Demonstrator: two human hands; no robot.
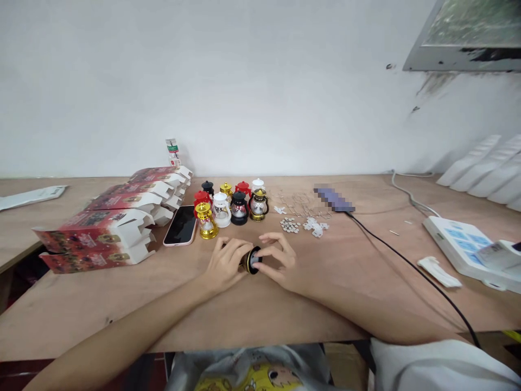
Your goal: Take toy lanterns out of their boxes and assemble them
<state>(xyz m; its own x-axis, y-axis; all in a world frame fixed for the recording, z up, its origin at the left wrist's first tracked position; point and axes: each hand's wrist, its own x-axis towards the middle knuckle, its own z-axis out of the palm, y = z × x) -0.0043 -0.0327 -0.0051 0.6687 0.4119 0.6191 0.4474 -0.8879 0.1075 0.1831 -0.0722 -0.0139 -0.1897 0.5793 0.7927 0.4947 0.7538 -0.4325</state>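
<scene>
My left hand (228, 262) is closed around a small black and gold toy lantern (245, 262), tipped on its side with its round base facing right. At that base, the thumb and forefinger of my right hand (285, 262) come together by a pale spot; whatever is between them is too small to make out. Beyond my hands stand several finished-looking mini lanterns, among them a gold one (207, 221), a white one (222, 210), a black one (239, 208) and a black-gold one (259, 205). Round button cells (290, 225) and small white plastic pieces (316, 226) lie right of them.
Thin wire handles (303, 203) are scattered behind the cells. Open printed boxes (101, 239) and a phone (182, 225) lie to the left. A purple blurred-out device (334, 198) trails a black cable (407, 260). At right are a white power strip (468, 244) and a crumpled white wrapper (439, 271).
</scene>
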